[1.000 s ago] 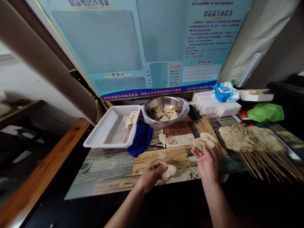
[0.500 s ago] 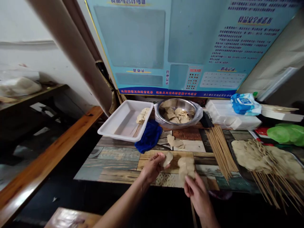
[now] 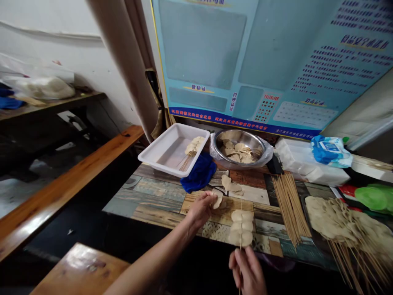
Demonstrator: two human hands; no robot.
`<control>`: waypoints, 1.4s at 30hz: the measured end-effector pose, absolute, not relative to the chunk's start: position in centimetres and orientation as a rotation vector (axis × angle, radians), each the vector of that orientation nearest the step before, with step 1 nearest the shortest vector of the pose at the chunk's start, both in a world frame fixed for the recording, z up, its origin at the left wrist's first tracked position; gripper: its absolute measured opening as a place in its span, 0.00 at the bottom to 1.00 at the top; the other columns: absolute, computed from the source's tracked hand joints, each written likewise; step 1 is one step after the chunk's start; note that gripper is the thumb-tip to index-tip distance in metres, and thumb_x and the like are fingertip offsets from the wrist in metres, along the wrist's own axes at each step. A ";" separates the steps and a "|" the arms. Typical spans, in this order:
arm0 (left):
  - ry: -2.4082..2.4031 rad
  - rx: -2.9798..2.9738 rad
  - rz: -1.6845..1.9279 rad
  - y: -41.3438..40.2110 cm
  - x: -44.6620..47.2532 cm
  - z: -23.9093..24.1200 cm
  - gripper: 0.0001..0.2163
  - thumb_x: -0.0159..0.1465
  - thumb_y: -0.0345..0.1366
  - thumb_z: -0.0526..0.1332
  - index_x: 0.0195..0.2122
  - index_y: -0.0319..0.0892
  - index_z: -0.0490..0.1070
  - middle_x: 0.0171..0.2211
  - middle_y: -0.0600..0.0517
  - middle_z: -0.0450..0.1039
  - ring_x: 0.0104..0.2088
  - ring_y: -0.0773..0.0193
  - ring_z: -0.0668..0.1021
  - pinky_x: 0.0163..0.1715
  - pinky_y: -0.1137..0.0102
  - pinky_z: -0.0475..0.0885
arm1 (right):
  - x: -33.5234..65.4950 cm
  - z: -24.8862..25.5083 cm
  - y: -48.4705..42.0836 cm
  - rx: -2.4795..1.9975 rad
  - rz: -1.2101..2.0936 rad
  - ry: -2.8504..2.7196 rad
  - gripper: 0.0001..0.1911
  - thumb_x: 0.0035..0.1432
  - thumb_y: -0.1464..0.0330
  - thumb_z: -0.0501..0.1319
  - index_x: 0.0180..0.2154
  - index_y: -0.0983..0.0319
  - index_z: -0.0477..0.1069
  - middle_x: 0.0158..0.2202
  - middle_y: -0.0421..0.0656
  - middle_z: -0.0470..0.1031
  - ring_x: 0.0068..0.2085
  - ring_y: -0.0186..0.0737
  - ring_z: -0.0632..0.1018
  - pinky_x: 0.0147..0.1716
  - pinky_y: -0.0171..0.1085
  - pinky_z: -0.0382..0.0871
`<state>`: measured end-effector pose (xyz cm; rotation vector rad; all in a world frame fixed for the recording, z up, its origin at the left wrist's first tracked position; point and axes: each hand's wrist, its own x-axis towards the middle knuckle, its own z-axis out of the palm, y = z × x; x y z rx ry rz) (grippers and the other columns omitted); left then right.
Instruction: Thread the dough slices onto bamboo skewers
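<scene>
My left hand [image 3: 202,209] pinches a thin, pale, roundish slice [image 3: 217,200] above the tabletop; more of the same seems to sit just behind it. My right hand [image 3: 248,268] is closed around the lower part of a bamboo skewer [image 3: 241,205]. Threaded on that skewer are several flat pale slices [image 3: 241,228] in a row, and its bare tip points away from me. A few loose slices [image 3: 231,186] lie on the table beyond my hands. Further back, a metal bowl [image 3: 239,166] in a plastic bag holds many more.
A white tray [image 3: 145,157] holds filled skewers, with a blue cloth [image 3: 199,174] beside it. Bare skewers [image 3: 290,205] lie in a bundle to the right. Beyond them, a dark tray is piled with filled skewers [image 3: 340,219]. Blue wipes [image 3: 330,149] rest on white packages [image 3: 302,162].
My right hand has drawn back towards me, lower on the skewer, so the slices and bare tip now show. My left hand still pinches a slice. The camera view has turned left.
</scene>
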<state>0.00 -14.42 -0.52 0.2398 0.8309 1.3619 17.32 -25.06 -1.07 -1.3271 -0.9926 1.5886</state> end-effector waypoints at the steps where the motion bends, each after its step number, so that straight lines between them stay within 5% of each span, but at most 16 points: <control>1: 0.831 0.250 1.366 -14.4 0.0 -0.4 0.13 0.46 0.34 0.71 0.26 0.38 0.67 0.24 0.52 0.74 0.25 0.66 0.76 0.26 0.73 0.68 | 17.1 -0.9 -25.3 -1.338 1.590 -0.977 0.23 0.51 0.47 0.61 0.29 0.62 0.66 0.21 0.34 0.66 0.14 0.20 0.56 0.14 0.26 0.42; 6: 0.801 0.284 1.365 -14.4 -0.2 -0.1 0.14 0.47 0.34 0.70 0.33 0.37 0.71 0.27 0.52 0.74 0.26 0.68 0.75 0.30 0.71 0.71 | 16.0 0.1 -25.8 -1.338 1.686 -1.008 0.24 0.51 0.47 0.60 0.26 0.62 0.64 0.16 0.31 0.58 0.14 0.19 0.50 0.13 0.26 0.37; 14: 0.772 0.273 1.371 -14.7 -0.4 0.1 0.12 0.51 0.36 0.68 0.34 0.38 0.72 0.29 0.50 0.75 0.30 0.65 0.77 0.34 0.71 0.71 | 14.4 0.7 -25.7 -1.437 1.692 -0.962 0.29 0.44 0.43 0.62 0.34 0.61 0.71 0.14 0.31 0.57 0.15 0.22 0.52 0.13 0.26 0.38; 21: 0.723 0.342 1.447 -14.7 -0.3 -0.3 0.12 0.53 0.39 0.67 0.37 0.40 0.72 0.32 0.51 0.75 0.33 0.66 0.76 0.37 0.71 0.69 | 14.6 0.1 -25.7 -1.452 1.660 -0.953 0.27 0.43 0.42 0.62 0.30 0.60 0.72 0.14 0.33 0.57 0.15 0.25 0.55 0.12 0.26 0.44; 36: 0.729 0.282 1.483 -15.6 0.7 0.7 0.13 0.50 0.35 0.70 0.36 0.39 0.73 0.34 0.52 0.76 0.33 0.66 0.77 0.41 0.70 0.70 | 15.5 -1.0 -25.1 -1.378 1.635 -1.231 0.24 0.54 0.47 0.56 0.28 0.62 0.67 0.14 0.31 0.54 0.17 0.25 0.53 0.15 0.28 0.42; 42: 0.644 0.173 1.405 -15.6 0.4 1.1 0.12 0.51 0.31 0.68 0.36 0.37 0.71 0.31 0.50 0.76 0.30 0.66 0.78 0.33 0.74 0.71 | 15.9 -3.3 -25.1 -1.362 1.445 -1.368 0.24 0.57 0.49 0.54 0.23 0.62 0.65 0.14 0.33 0.56 0.17 0.27 0.56 0.17 0.30 0.46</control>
